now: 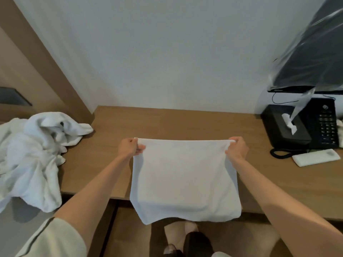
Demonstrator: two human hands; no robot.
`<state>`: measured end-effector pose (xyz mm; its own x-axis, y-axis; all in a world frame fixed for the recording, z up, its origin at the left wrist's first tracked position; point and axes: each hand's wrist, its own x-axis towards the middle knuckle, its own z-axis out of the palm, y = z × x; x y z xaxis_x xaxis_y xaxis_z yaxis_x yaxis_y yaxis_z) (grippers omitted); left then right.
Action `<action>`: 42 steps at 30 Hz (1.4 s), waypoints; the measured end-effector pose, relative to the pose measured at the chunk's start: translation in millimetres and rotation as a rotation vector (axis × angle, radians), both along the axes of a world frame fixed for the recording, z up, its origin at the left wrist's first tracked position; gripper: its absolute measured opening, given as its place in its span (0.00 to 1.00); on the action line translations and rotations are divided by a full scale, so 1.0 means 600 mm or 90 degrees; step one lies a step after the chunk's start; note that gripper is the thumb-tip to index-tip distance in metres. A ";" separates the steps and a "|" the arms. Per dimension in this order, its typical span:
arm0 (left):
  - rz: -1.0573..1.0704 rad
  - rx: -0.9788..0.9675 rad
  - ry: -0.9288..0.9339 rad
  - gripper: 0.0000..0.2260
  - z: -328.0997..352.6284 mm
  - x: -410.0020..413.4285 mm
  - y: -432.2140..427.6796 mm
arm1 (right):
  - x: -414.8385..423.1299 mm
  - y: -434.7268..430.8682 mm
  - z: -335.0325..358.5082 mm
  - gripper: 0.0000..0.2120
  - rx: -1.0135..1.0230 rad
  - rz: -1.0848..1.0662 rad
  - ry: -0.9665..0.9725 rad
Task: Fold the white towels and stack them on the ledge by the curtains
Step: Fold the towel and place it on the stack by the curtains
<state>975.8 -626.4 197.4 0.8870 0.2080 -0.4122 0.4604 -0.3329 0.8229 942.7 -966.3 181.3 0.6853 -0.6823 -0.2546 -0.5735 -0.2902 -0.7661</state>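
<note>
White terry, soft and limp, the towel (185,179) hangs at the centre of the frame over the front edge of the desk (185,121), its lower hem sagging below the desktop. It looks light and likely drapes wherever nothing supports it, so the corners and top hem are the places to take it; a grip mid-cloth would probably bunch it. The left hand (130,147) pinches the top left corner and the right hand (237,148) the top right, fingers curled round the cloth. Both arms reach forward, level, drawing the top edge taut. Unfolded towels (31,156) lie heaped at left.
</note>
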 end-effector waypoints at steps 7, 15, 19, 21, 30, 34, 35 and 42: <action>0.080 0.013 0.055 0.16 -0.081 0.104 -0.016 | 0.090 -0.003 -0.056 0.15 -0.005 0.019 0.053; 0.133 0.043 0.057 0.17 -0.112 0.238 -0.047 | 0.223 -0.023 -0.079 0.12 0.008 0.039 0.013; 0.141 0.056 0.047 0.16 -0.113 0.297 -0.061 | 0.283 -0.024 -0.073 0.14 0.011 0.046 -0.019; 0.132 0.084 0.024 0.13 -0.104 0.303 -0.075 | 0.298 -0.021 -0.068 0.14 -0.013 0.064 -0.021; -0.361 0.370 -0.145 0.23 -0.146 0.194 -0.224 | 0.236 0.140 -0.122 0.21 -0.175 0.479 -0.136; -0.403 0.541 -0.175 0.23 -0.184 0.219 -0.209 | 0.262 0.148 -0.173 0.23 -0.332 0.587 -0.006; -0.403 0.558 -0.185 0.23 -0.191 0.222 -0.197 | 0.264 0.139 -0.181 0.23 -0.375 0.610 0.002; -0.234 0.602 -0.129 0.26 -0.212 0.226 -0.101 | 0.253 0.015 -0.188 0.24 -0.493 0.481 0.085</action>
<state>1111.7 -686.7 70.0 0.9959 0.0710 -0.0568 0.0812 -0.9757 0.2035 1094.6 -957.1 68.4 0.9938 -0.1037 -0.0401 -0.1091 -0.9796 -0.1685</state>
